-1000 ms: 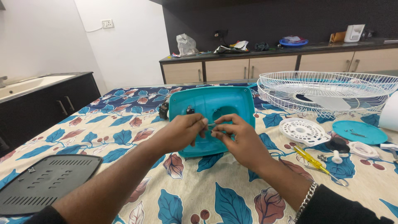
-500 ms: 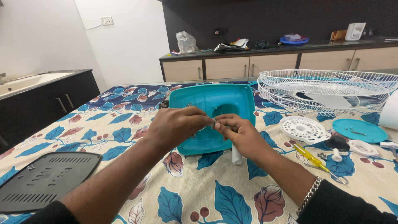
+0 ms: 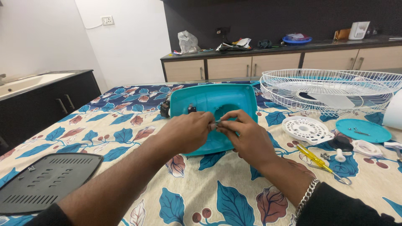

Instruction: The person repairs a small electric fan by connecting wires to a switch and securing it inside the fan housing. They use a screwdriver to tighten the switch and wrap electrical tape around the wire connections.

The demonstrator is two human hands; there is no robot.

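A teal plastic fan base (image 3: 217,104) lies upside down on the flowered tablecloth (image 3: 125,138), with a round opening in its middle and a black knob at its left edge. Both hands meet just above its near side. My left hand (image 3: 186,132) and my right hand (image 3: 245,138) pinch a small thin part (image 3: 215,124) between their fingertips; what the part is cannot be made out. A metal bracelet sits on my right wrist.
A white wire fan guard (image 3: 331,90) lies at the back right. Near it are a white round grille disc (image 3: 306,129), a teal round cap (image 3: 363,130), a yellow-handled tool (image 3: 314,156) and small white parts. A black vented cover (image 3: 44,182) lies at the near left.
My hands have stayed together over the teal base, shifting slightly toward me and to the left. The white piece seen below my right hand half a second ago is now hidden.
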